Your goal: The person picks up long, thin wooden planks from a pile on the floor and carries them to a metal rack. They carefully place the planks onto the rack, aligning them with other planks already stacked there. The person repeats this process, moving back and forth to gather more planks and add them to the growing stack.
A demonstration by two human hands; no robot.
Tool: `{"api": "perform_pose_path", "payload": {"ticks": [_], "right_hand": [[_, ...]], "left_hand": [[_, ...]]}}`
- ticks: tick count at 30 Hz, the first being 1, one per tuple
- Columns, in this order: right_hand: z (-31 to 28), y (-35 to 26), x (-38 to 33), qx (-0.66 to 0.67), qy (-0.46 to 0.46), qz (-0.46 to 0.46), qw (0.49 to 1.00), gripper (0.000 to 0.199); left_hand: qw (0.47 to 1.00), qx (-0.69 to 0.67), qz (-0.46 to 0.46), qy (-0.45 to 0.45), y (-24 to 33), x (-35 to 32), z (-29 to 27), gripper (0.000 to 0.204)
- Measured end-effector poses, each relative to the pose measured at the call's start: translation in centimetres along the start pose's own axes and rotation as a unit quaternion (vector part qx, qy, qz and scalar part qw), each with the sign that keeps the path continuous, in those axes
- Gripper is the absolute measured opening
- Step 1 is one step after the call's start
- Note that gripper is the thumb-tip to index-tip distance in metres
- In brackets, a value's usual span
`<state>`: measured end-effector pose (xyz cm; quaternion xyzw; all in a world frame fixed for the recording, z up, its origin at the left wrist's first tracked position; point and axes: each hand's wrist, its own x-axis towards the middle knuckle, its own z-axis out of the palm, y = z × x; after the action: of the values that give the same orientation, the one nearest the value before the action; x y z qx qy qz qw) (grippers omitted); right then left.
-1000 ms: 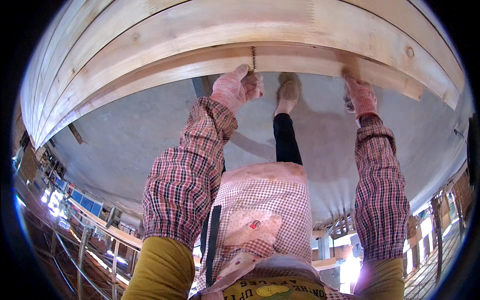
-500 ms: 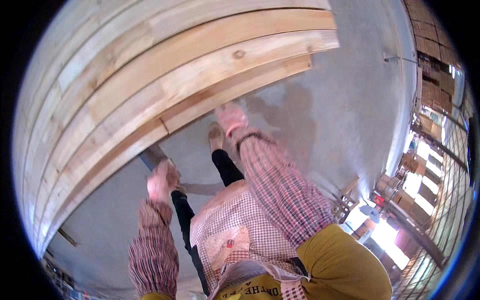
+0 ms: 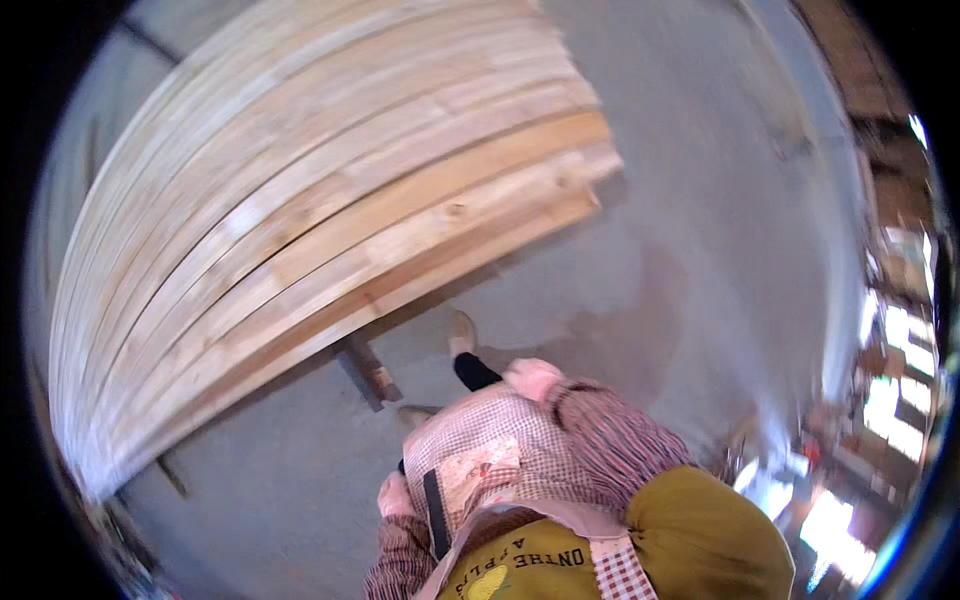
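Note:
A wide stack of pale wooden boards [image 3: 400,175] lies in front of me, its near edge running from lower left to upper right. My right hand [image 3: 533,378] is at the front of my checked apron [image 3: 520,420], apart from the boards. Its fingers are blurred and partly turned away. My left hand [image 3: 395,495] hangs low beside the apron, its fingers mostly hidden. Neither hand touches the stack, and no held thing shows. A short dark support beam [image 3: 368,375] sticks out from under the boards, nearest to my left hand.
Grey concrete floor [image 3: 690,220] surrounds the stack, with a darker stain right of my shoe [image 3: 462,330]. Another short support end [image 3: 172,478] pokes out at the lower left. Brown stacked material [image 3: 870,80] and bright windows [image 3: 905,350] line the right side.
Both hands have drawn back from the near edge of the boards toward my body. The view has shifted, so more of the stack shows and it appears farther away.

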<state>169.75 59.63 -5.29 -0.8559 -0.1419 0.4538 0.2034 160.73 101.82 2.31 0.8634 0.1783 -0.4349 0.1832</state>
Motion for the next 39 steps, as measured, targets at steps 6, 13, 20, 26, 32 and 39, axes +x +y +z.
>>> {"api": "perform_pose_path", "payload": {"ticks": [6,13,20,26,32,39], "right_hand": [[-3.0,3.7,-9.1,-0.059,-0.057,0.043,0.996,0.045],[-6.8,-1.8,-5.6,-0.135,-0.061,0.017,0.989,0.043],[-4.9,-9.9,-7.6,-0.22,-0.045,-0.085,0.971,0.041],[-1.0,-14.7,-12.4,-0.264,-0.071,-0.172,0.947,0.04],[3.3,-15.6,-17.4,-0.322,-0.111,-0.244,0.908,0.039],[4.8,-11.3,-19.6,-0.39,-0.164,-0.303,0.854,0.038]], "left_hand": [[0.973,-0.077,0.213,-0.045,11.0,-3.4,0.9,0.041],[0.898,-0.44,-0.013,-0.017,16.8,-7.0,8.5,0.051],[0.887,-0.441,-0.078,0.112,6.3,-17.3,19.1,0.03],[0.846,-0.425,-0.309,0.093,0.1,-30.4,39.0,0.056],[0.765,-0.483,-0.422,0.059,7.0,-37.9,53.7,0.054],[0.775,-0.551,-0.277,0.142,24.1,-34.6,61.6,0.049]]}}
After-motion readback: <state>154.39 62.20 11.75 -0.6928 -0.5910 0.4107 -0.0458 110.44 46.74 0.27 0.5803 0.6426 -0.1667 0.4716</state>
